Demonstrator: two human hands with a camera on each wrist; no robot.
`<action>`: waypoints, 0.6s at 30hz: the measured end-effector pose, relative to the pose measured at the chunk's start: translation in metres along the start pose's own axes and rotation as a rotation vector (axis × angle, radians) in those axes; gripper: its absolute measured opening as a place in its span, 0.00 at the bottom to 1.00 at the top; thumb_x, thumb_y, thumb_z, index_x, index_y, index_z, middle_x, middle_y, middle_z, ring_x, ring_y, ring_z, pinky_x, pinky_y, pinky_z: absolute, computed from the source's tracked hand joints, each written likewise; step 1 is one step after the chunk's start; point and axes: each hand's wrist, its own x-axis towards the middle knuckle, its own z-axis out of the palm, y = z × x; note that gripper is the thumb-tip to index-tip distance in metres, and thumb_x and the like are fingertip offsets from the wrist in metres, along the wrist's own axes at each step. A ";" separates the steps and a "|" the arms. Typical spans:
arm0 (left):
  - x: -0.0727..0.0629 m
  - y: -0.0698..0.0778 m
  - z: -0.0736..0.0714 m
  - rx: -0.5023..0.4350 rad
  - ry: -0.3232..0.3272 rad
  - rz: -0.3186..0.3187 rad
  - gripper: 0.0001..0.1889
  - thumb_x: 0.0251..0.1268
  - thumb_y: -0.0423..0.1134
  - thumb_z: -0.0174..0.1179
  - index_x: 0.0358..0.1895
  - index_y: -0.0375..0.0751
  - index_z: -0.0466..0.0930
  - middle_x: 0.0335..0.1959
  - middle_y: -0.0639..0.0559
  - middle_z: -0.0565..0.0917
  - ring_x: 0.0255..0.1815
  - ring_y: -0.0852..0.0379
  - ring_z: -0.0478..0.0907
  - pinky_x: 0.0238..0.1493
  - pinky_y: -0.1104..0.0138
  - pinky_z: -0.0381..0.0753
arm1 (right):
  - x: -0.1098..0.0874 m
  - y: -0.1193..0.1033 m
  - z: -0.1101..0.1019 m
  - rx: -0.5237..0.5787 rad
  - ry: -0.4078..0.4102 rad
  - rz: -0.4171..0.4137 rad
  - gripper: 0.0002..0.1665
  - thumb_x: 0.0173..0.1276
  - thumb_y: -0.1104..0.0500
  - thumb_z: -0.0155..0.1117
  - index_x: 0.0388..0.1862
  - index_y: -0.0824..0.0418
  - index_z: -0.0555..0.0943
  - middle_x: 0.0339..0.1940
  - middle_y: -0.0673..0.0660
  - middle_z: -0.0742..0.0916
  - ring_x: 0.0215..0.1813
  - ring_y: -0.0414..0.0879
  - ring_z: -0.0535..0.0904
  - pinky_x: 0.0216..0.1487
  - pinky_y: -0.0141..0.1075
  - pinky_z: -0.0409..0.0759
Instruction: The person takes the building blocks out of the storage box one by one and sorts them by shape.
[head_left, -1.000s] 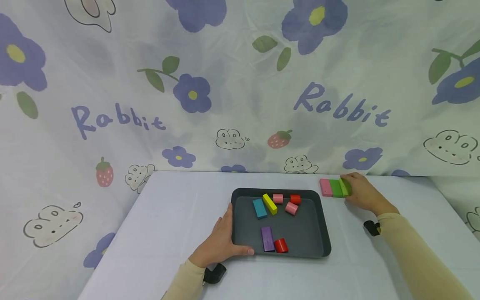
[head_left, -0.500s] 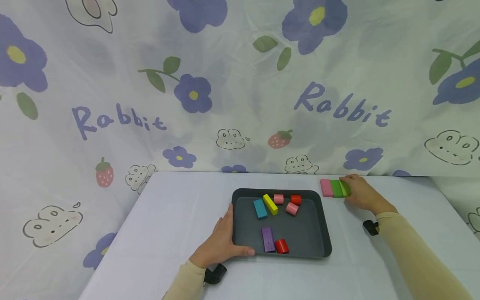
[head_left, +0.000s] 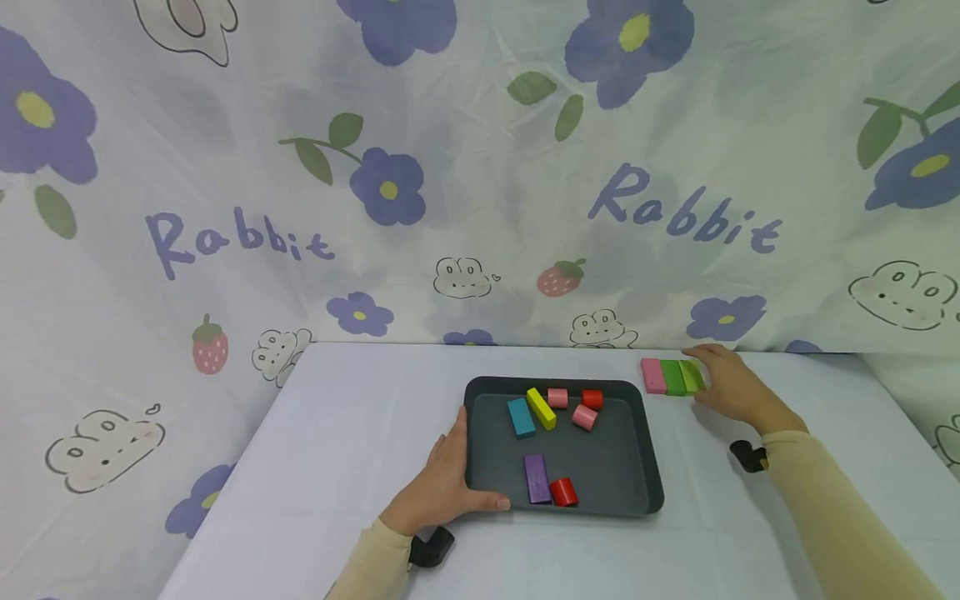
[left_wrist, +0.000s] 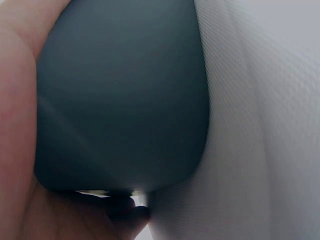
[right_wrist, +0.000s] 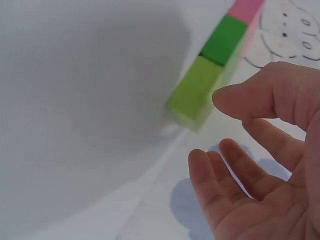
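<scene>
My left hand [head_left: 435, 487] rests at the near left corner of a dark grey baking tray [head_left: 615, 467]. Its fingers lie along the left side and the thumb along the front; the left wrist view shows the tray's corner [left_wrist: 120, 100] between them. At the back right, a pink block [head_left: 652, 377], a green block [head_left: 672, 377] and a lime-green block [head_left: 692, 377] stand side by side in a row. My right hand [head_left: 731, 387] is just right of the lime-green block. In the right wrist view its thumb and fingers are apart, holding nothing.
In the tray lie a blue block [head_left: 521, 417], a yellow block [head_left: 541, 408], a purple block [head_left: 536, 479], two pink cylinders [head_left: 584, 417] and two red cylinders [head_left: 563, 492]. A patterned curtain [head_left: 480, 208] hangs behind the white table [head_left: 360, 417].
My right hand has let go of the lime-green block and drawn slightly right. That block, tilted earlier, now lies flush against the green one. The left hand and tray have stayed put.
</scene>
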 end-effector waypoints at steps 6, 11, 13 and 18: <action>0.000 0.000 0.000 0.007 -0.001 -0.002 0.75 0.46 0.65 0.75 0.79 0.29 0.28 0.82 0.37 0.38 0.82 0.42 0.41 0.79 0.44 0.39 | -0.004 -0.011 -0.006 0.026 0.042 -0.043 0.40 0.57 0.69 0.67 0.69 0.76 0.67 0.67 0.79 0.70 0.66 0.76 0.64 0.64 0.70 0.65; 0.000 0.000 0.000 0.008 -0.002 -0.003 0.75 0.46 0.66 0.75 0.79 0.29 0.28 0.82 0.37 0.38 0.82 0.42 0.41 0.79 0.44 0.39 | -0.007 -0.024 -0.010 0.055 0.073 -0.068 0.39 0.58 0.70 0.65 0.70 0.75 0.67 0.66 0.79 0.70 0.58 0.73 0.73 0.57 0.67 0.73; 0.000 0.000 0.000 0.009 0.000 -0.005 0.75 0.46 0.66 0.75 0.79 0.29 0.28 0.82 0.37 0.38 0.82 0.41 0.41 0.79 0.44 0.39 | -0.007 -0.029 -0.010 0.062 0.078 -0.076 0.39 0.59 0.69 0.65 0.70 0.75 0.67 0.66 0.79 0.71 0.58 0.72 0.73 0.57 0.66 0.74; 0.000 0.000 0.000 0.009 0.001 -0.006 0.75 0.46 0.66 0.75 0.79 0.29 0.28 0.82 0.37 0.38 0.82 0.42 0.41 0.78 0.44 0.39 | -0.009 -0.041 -0.010 0.066 0.097 -0.095 0.38 0.61 0.69 0.66 0.70 0.75 0.67 0.67 0.77 0.71 0.66 0.74 0.66 0.63 0.68 0.67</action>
